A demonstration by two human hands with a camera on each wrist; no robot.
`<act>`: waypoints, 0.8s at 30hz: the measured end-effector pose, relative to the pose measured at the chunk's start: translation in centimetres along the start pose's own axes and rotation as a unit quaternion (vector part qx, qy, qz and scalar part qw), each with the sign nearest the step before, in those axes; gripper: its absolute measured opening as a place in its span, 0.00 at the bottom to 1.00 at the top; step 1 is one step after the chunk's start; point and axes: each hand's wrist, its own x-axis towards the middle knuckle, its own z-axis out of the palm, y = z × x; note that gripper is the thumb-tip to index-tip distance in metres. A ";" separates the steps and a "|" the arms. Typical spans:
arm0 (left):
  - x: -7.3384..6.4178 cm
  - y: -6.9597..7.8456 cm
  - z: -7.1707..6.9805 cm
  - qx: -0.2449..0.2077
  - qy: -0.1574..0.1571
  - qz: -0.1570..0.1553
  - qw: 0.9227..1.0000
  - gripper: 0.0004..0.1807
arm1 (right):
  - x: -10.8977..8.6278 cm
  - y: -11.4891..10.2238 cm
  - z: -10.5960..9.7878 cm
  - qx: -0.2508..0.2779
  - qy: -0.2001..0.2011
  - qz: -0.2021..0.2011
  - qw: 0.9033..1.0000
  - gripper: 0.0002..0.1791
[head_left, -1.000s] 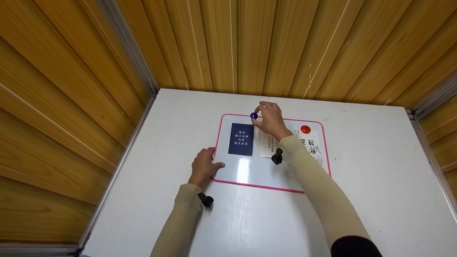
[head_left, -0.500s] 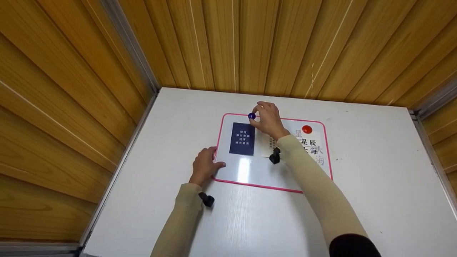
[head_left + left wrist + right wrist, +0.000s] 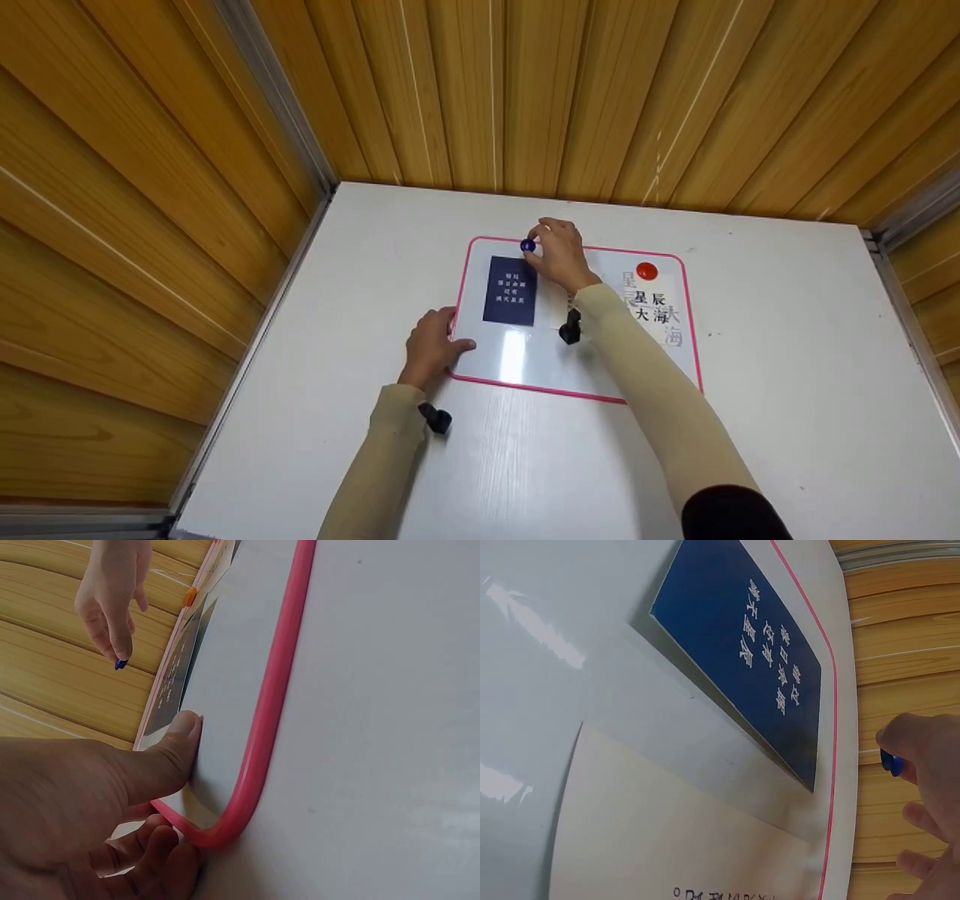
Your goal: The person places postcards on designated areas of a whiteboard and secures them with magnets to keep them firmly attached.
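My right hand [image 3: 559, 253] pinches a round blue magnet [image 3: 528, 245] between thumb and fingertips, close over the top edge of a pink-rimmed whiteboard [image 3: 480, 352]. Just below the magnet lies a dark blue card [image 3: 510, 292] with white writing; the right wrist view shows its near edge lifted off the board. A cream card [image 3: 660, 817] beside it is mostly hidden by my right wrist in the head view. My left hand [image 3: 435, 345] grips the board's left edge, thumb [image 3: 157, 769] on the face and fingers curled at the rim.
A red magnet [image 3: 646, 271] sits at the top of a white lettered card [image 3: 652, 300] on the board's right side. The board lies on a white table [image 3: 330, 300], with wood-panel walls [image 3: 525, 97] behind and to the left.
My right hand has shifted slightly left with the blue magnet, towards the dark blue card. The left hand keeps its hold on the board.
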 end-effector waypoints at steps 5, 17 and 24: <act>0.0 0.1 0.0 -0.002 -0.001 -0.007 1.000 0.38 | 0.2 -0.2 0.6 -0.008 -0.009 0.008 1.000 0.17; -0.3 0.2 0.1 -0.012 -0.005 -0.003 1.000 0.38 | 0.2 -0.5 1.6 -0.011 -0.010 0.005 1.000 0.18; -0.5 0.6 0.1 -0.004 -0.002 -0.005 1.000 0.37 | -0.2 -0.4 2.4 -0.025 -0.003 0.003 1.000 0.18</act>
